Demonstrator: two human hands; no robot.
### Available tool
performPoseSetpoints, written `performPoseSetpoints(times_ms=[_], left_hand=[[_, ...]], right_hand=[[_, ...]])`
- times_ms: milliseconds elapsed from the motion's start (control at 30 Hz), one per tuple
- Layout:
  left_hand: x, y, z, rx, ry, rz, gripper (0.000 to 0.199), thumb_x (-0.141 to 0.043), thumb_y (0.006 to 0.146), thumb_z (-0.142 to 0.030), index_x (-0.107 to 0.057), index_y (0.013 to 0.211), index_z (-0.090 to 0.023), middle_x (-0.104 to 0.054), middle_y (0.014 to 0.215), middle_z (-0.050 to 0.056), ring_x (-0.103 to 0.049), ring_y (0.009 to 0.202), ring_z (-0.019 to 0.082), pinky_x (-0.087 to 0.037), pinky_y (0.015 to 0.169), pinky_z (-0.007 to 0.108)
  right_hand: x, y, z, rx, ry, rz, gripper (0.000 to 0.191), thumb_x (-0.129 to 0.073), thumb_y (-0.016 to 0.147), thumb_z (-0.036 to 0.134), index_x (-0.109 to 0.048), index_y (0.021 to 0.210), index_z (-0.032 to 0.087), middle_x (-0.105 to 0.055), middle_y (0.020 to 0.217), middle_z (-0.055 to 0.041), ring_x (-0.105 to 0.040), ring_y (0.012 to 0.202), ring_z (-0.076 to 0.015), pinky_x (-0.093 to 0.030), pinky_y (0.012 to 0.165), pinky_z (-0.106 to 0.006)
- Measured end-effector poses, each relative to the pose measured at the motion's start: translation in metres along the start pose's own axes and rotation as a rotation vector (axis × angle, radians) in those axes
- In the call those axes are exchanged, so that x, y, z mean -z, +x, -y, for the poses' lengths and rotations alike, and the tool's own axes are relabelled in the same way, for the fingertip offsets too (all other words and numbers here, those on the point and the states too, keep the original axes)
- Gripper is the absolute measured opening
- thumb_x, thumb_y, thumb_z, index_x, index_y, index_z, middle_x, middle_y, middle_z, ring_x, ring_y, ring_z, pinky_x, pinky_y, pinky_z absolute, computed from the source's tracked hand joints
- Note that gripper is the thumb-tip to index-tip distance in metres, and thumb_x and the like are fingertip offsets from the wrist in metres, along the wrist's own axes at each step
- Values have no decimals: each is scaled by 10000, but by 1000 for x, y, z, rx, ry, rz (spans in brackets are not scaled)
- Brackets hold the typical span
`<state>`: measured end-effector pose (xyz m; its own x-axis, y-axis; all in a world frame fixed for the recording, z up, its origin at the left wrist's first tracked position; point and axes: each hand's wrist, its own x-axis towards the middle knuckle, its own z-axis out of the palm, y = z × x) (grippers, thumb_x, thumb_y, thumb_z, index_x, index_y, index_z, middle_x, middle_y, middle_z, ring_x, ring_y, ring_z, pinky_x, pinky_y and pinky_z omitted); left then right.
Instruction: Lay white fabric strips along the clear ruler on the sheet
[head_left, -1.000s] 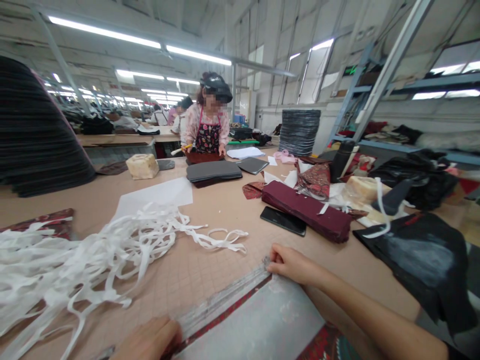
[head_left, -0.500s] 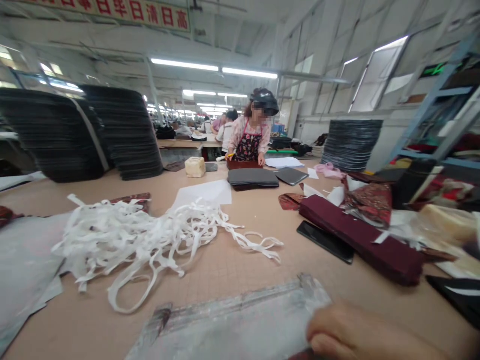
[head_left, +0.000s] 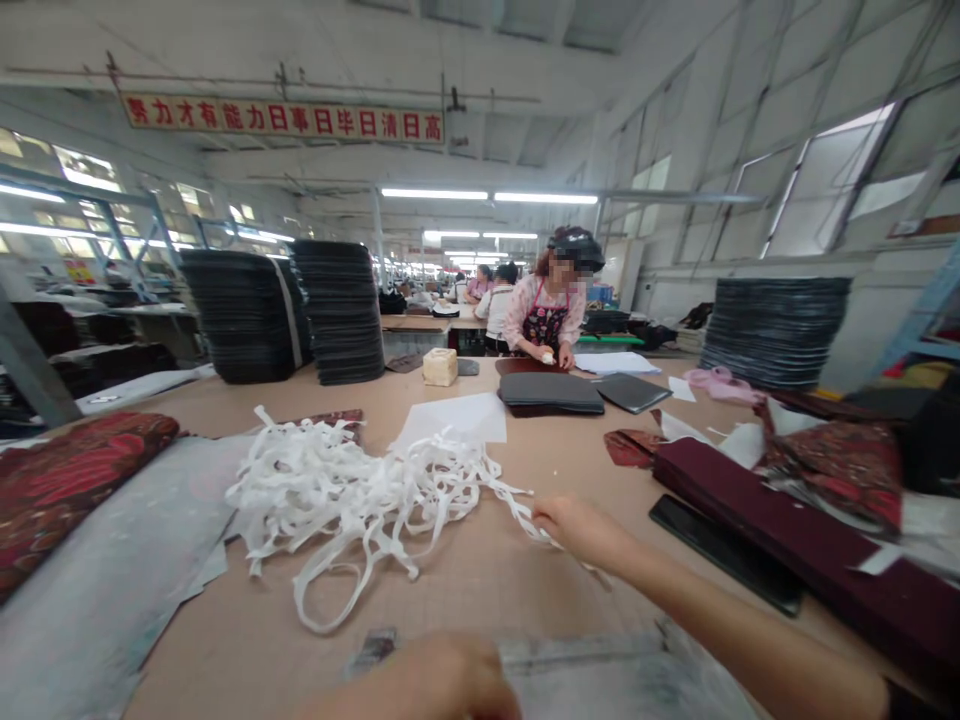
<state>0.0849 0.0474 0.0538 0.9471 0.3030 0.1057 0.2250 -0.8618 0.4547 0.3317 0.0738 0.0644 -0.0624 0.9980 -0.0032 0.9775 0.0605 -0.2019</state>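
My right hand [head_left: 568, 527] reaches over the table to the loose right end of a tangled heap of white fabric tape [head_left: 360, 490]. Its fingers are pinched together on the trailing strands. At the bottom edge my left hand [head_left: 442, 680] is blurred by motion, its fingers mostly hidden. It is over a pale, translucent sheet-like piece [head_left: 600, 665] with dark creased edges, lying flat in front of me. A white paper sheet [head_left: 457, 417] lies partly under the tape.
A maroon fabric bundle [head_left: 795, 545] and a black phone [head_left: 724, 550] lie at right. Tall dark stacks [head_left: 341, 315] stand at back left, another stack [head_left: 776, 330] at back right. Patterned red fabric [head_left: 75, 490] is at left. A co-worker [head_left: 551, 310] works across the table.
My right hand has moved from the pale sheet forward to the tape's end. My left hand has come into view at the bottom. The view has turned left and tilted up.
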Motion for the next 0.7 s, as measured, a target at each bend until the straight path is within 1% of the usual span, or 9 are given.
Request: performPoseSetpoints(times_ms=[33,100,167,233,333,400,467,600,700], left_hand=[[4,13,8,24,31,-34,179,-529,794,-148,-638,882,-260,-642,837,-22,-597,780,127,-464,710,191],[11,39,31,103,154,-161,253,-489,789,-100,-621,959,-234,-634,929,5,-577,885,149,-442,799,228],[15,65,58,157,347,-273,344,-449,790,-75,-580,1068,-228,-609,1030,31,-541,978,174,-411,871,279],[16,87,84,178,413,-307,425,-405,796,-53,-513,1174,-213,-557,1166,55,-483,1086,195,-353,950,328],[13,110,115,205,436,-297,506,-410,793,-72,-400,1282,-200,-465,1305,73,-411,1183,220,-294,1004,383],[9,117,130,247,444,-279,513,-420,793,-98,-380,1293,-205,-465,1311,80,-421,1180,244,-313,984,425],[5,118,140,295,450,-259,495,-421,790,-108,-401,1272,-218,-493,1283,86,-447,1154,272,-331,951,473],[1,113,148,334,462,-235,497,-406,786,-104,-404,1264,-238,-492,1288,76,-444,1153,285,-310,945,507],[6,106,145,337,471,-220,417,-397,794,-120,-487,1185,-234,-540,1229,71,-476,1113,279,-323,929,477]], right_hand=[[-4,16,-2,-24,-9,3,219,-442,879,180,-659,873,150,-660,893,-84,-595,850,-197,-411,729,-288],[-14,40,-7,-69,-18,35,183,-486,891,243,-631,886,132,-641,878,-61,-597,795,-176,-455,711,-312],[-24,55,-10,-97,-18,73,213,-528,882,325,-601,920,128,-618,884,-31,-594,749,-154,-492,680,-324],[-34,61,-13,-106,-13,72,226,-537,876,345,-594,905,128,-610,860,-13,-590,724,-143,-497,658,-311],[-39,57,-21,-117,-10,-1,141,-537,859,260,-603,811,145,-622,751,9,-584,688,-126,-432,607,-231],[-34,51,-32,-156,-31,-70,99,-520,837,204,-601,803,159,-635,736,1,-584,694,-130,-372,570,-208],[-26,45,-49,-234,-79,-139,118,-477,834,160,-595,835,149,-648,772,-48,-590,717,-161,-335,555,-224],[-9,39,-83,-366,-187,-217,177,-410,844,86,-580,889,104,-643,828,-143,-602,765,-215,-323,568,-257],[-5,38,-94,-353,-222,-213,147,-432,878,133,-576,900,116,-633,816,-84,-592,749,-179,-373,614,-263]])
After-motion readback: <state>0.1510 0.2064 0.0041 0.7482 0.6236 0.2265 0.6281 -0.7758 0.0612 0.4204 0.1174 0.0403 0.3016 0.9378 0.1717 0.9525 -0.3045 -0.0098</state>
